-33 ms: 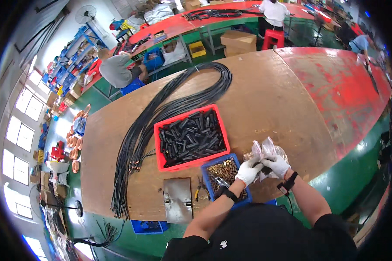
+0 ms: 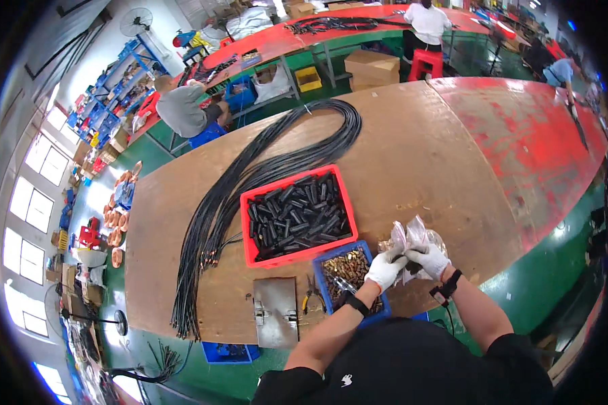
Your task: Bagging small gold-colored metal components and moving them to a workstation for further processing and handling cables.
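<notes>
clear plastic bags: where are they, exactly?

"at the near edge of the brown table, bunched between the person's gloves. what's inside is hard to make out."

"and the hands?"

"the left hand pinches the plastic between thumb and fingers; the right hand does likewise, close against it. some fingertips are lost in the folds."

"what's beside them?"

"a blue bin of small brass-coloured pieces, its near part covered by the left wrist. just left of it, pliers, then a metal plate."

"farther out?"

"a red bin heaped with black pieces, too jumbled to count. past it loops a bundle of black cables, single strands blurring together. beyond, a person in grey sits, partly turned away; a person in white is cut by the upper edge."
</notes>
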